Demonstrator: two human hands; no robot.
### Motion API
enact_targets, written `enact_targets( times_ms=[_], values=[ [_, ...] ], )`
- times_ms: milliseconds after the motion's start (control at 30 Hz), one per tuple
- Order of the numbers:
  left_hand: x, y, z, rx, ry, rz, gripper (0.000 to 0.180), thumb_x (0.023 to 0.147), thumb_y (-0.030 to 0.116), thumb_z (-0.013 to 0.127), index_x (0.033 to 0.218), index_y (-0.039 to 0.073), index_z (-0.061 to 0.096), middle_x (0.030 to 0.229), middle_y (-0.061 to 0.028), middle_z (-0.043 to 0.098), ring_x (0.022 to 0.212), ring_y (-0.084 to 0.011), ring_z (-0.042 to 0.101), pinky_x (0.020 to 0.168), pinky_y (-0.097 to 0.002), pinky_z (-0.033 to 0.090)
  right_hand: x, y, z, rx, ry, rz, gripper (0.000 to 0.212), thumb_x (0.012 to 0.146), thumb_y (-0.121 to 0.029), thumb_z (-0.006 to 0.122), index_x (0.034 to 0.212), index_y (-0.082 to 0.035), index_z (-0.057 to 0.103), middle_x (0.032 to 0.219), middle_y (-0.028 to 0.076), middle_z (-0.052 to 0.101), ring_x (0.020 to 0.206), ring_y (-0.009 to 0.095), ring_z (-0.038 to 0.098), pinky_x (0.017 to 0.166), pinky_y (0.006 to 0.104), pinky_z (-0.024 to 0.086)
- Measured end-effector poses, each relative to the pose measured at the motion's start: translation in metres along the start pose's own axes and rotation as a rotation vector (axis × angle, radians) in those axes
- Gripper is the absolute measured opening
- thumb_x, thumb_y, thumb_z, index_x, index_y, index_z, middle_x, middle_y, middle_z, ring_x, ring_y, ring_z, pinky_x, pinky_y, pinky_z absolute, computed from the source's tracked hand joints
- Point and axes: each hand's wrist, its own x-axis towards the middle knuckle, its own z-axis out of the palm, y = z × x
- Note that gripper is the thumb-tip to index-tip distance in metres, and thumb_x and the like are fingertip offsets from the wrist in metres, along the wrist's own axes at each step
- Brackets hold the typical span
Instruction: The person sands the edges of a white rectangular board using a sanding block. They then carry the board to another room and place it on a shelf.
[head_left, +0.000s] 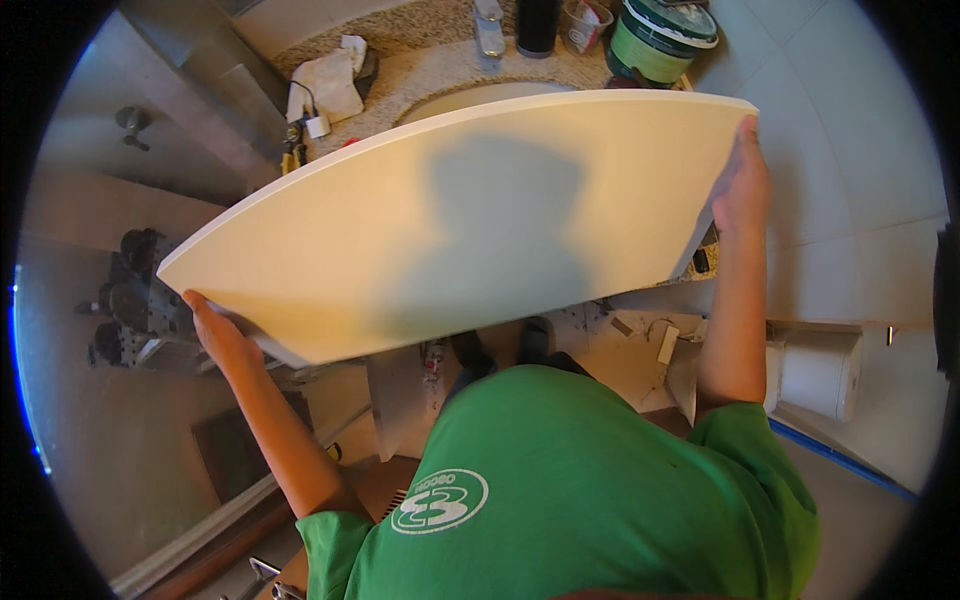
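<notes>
A long white panel (330, 240) spans the space in front of me, with a shadow falling across its middle. My left hand (222, 335) grips its left end, the thumb near the edge and the other fingers hidden beneath. At the opposite end my right hand (743, 190) is closed round the short edge, its thumb pointing up toward the far corner. The panel tilts, its right end farther from me than its left. Behind it lies a granite countertop (425, 75) with a sink basin (470, 101), partly covered by the panel.
A faucet (488, 28), a dark cylinder (536, 28), a clear cup (584, 25) and a green bucket (650, 42) stand on the counter. A white cloth (330, 85) lies at its left. A glass pane (120, 400) is on my left, a white bin (818, 372) on my right. Debris litters the floor.
</notes>
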Motion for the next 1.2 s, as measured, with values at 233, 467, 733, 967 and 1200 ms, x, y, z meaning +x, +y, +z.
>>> enact_targets(
  times_ms=[233,467,733,967,1200],
  values=[
    [0.006,0.004,0.033,-0.231,-0.045,0.12,0.09,0.1,0.075,0.04,0.157,0.006,0.036,0.16,-0.0141,0.043,0.146,-0.0309,0.041,0.121,-0.0439,0.027,-0.015,0.005,-0.012,0.125,0.175,-0.15,0.054,0.106,-0.05,0.052,0.136,-0.006,0.053,0.129,0.008,0.061,0.123,0.023,0.057,0.107,0.0382,0.044],
    [0.005,-0.003,0.049,-0.321,-0.016,0.145,0.091,0.099,0.078,0.034,0.157,0.009,0.036,0.155,-0.0133,0.048,0.143,-0.0301,0.044,0.119,-0.0453,0.032,-0.024,0.021,-0.033,0.192,0.155,-0.183,0.052,0.106,-0.053,0.05,0.127,-0.006,0.053,0.123,0.008,0.061,0.121,0.023,0.056,0.106,0.0398,0.043],
    [0.013,0.01,0.04,-0.364,0.036,0.269,0.081,0.104,0.07,0.035,0.149,0.003,0.043,0.144,-0.0143,0.054,0.132,-0.0253,0.052,0.114,-0.0402,0.039,-0.022,-0.013,-0.042,-0.148,0.012,-0.278,0.036,0.106,-0.038,0.055,0.103,-0.003,0.062,0.096,0.007,0.062,0.092,0.016,0.059,0.086,0.033,0.047],
    [0.047,0.054,0.02,-0.147,-0.048,0.512,0.03,0.101,0.026,0.062,0.079,0.004,0.063,0.08,-0.0011,0.06,0.071,-0.0116,0.057,0.071,-0.0305,0.048,-0.017,-0.023,-0.041,-0.14,0.094,-0.261,0.025,0.105,-0.026,0.059,0.091,-0.005,0.058,0.086,0.005,0.058,0.082,0.014,0.055,0.077,0.0296,0.045],
    [-0.016,0.085,0.038,0.773,0.085,1.448,0.019,0.092,0.017,0.063,0.083,0.002,0.069,0.092,-0.0147,0.07,0.1,-0.0357,0.065,0.092,-0.0479,0.048,-0.029,-0.019,-0.042,-0.14,0.118,-0.322,0.03,0.106,-0.029,0.055,0.09,-0.005,0.054,0.085,0.006,0.055,0.081,0.016,0.052,0.078,0.0319,0.043]
  ],
)
